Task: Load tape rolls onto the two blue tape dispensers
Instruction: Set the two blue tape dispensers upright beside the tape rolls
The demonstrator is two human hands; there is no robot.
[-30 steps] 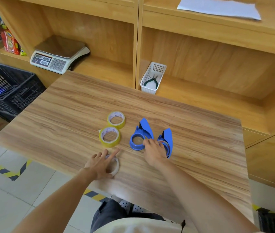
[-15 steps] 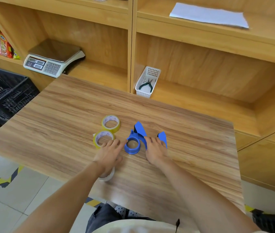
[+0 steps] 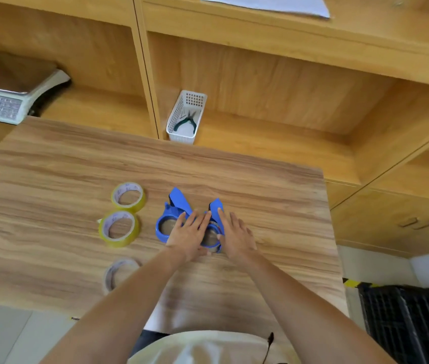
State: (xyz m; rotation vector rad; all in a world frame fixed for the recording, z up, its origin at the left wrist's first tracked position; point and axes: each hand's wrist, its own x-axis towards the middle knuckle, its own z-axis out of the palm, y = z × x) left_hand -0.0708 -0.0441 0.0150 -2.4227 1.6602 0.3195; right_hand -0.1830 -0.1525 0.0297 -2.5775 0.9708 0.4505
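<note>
Left hand (image 3: 188, 233) moved — onto dispensers (image 3: 167, 222)

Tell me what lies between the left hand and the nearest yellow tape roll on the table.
Nothing visible: only bare table separates the left hand, resting on the blue tape dispensers, from the nearest yellow tape roll to its left.

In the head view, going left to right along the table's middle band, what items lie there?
Nearer yellow tape roll → left blue dispenser, under the left hand → right blue dispenser → right hand. The farther yellow roll overlaps the first in the order, so it is left out.
</note>
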